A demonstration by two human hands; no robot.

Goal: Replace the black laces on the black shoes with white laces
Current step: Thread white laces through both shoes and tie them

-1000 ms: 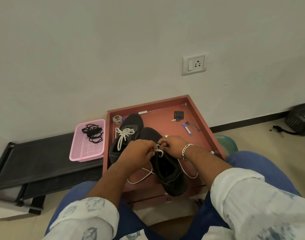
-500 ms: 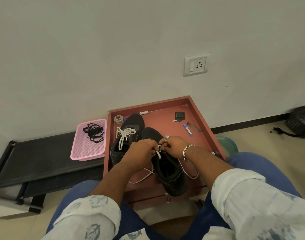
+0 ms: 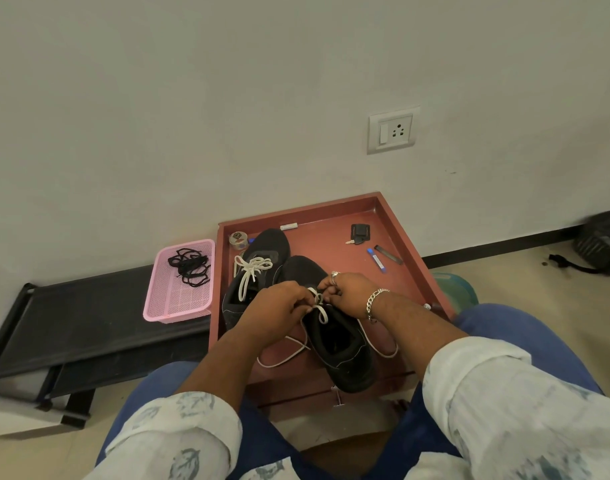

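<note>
Two black shoes stand on a reddish-brown table [image 3: 334,216]. The left shoe [image 3: 262,251] carries a tied white lace [image 3: 250,271]. Over the right shoe [image 3: 341,355], my left hand [image 3: 275,313] and my right hand [image 3: 348,292] meet and each pinches part of its white lace [image 3: 317,303]. The lace's loose ends trail onto the table on both sides of that shoe. Black laces [image 3: 189,268] lie bundled in a pink basket [image 3: 178,306] to the left.
A tape roll [image 3: 238,239], a key with a black fob [image 3: 359,234], a blue pen [image 3: 376,260] and a dark strip lie on the table's far part. A black low shelf [image 3: 81,317] sits left, a wall socket [image 3: 393,129] above, a dark bag [image 3: 605,244] far right.
Both hands stay at the right shoe's lace, working it with small finger movements. The shoes and basket have not moved.
</note>
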